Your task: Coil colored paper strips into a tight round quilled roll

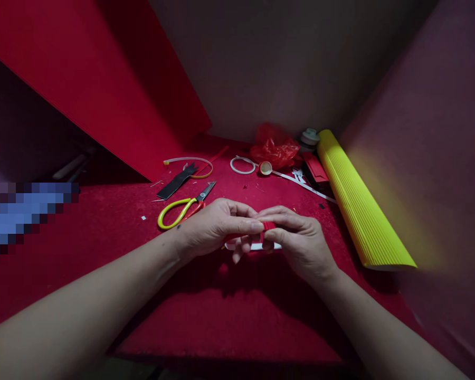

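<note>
My left hand (214,227) and my right hand (296,237) meet over the middle of the red felt surface (229,311). Together they pinch a small folded piece of red material (268,226) between thumbs and fingertips. A white strip (257,246) shows just below the fingers, partly hidden by them; I cannot tell whether it is held or lying on the felt. Yellow-handled scissors (182,208) lie just left of my left hand.
A ribbed yellow roll (360,211) lies along the right side. At the back sit a red plastic bag (275,148), a white ring (242,165), a spoon-like tool (266,168), a black strip (176,183) and red scraps. A large red sheet (103,79) leans at the left.
</note>
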`<act>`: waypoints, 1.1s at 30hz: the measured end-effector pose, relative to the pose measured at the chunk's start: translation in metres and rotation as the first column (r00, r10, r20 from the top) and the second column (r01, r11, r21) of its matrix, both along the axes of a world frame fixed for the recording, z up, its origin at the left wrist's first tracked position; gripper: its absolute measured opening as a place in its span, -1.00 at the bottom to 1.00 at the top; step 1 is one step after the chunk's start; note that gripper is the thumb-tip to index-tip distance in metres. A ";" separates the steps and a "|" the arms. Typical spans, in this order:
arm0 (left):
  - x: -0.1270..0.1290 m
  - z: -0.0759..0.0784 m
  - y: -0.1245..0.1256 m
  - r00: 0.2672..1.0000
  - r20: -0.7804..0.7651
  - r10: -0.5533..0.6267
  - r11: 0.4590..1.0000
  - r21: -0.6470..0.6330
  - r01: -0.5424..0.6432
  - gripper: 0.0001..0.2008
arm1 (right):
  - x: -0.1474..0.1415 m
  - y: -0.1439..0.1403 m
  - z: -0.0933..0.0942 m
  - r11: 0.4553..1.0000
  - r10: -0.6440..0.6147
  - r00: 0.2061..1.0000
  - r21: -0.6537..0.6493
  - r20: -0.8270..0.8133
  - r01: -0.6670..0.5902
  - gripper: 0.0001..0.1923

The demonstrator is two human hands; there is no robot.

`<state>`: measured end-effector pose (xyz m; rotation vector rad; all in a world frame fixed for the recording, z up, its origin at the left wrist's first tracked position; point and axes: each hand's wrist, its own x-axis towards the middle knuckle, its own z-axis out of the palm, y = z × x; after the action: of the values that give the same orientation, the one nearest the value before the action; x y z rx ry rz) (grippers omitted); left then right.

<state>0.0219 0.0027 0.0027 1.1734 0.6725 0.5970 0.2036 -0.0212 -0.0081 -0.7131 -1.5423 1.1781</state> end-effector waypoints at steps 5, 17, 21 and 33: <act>0.001 0.004 -0.002 0.990 -0.133 0.056 0.998 -0.015 -0.058 -0.81 | 0.006 0.002 0.008 0.823 -0.319 0.865 0.566 0.388 0.050 -0.81; 0.008 0.008 -0.005 0.952 -0.294 0.084 0.996 0.038 -0.076 -0.80 | 0.005 0.000 0.008 0.834 -0.324 0.796 0.552 0.511 -0.015 -0.85; 0.010 0.004 -0.005 0.932 -0.347 0.109 0.993 0.091 -0.082 -0.83 | 0.005 0.000 0.009 0.856 -0.322 0.750 0.517 0.578 -0.030 -0.91; 0.000 0.021 -0.002 0.907 -0.409 0.097 0.991 0.120 -0.052 -0.84 | 0.005 -0.004 0.007 0.838 -0.302 0.831 0.546 0.468 -0.003 -0.88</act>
<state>0.0219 0.0008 0.0237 1.3968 1.0617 0.4527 0.2091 -0.0249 -0.0016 -0.8080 -2.1147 0.3766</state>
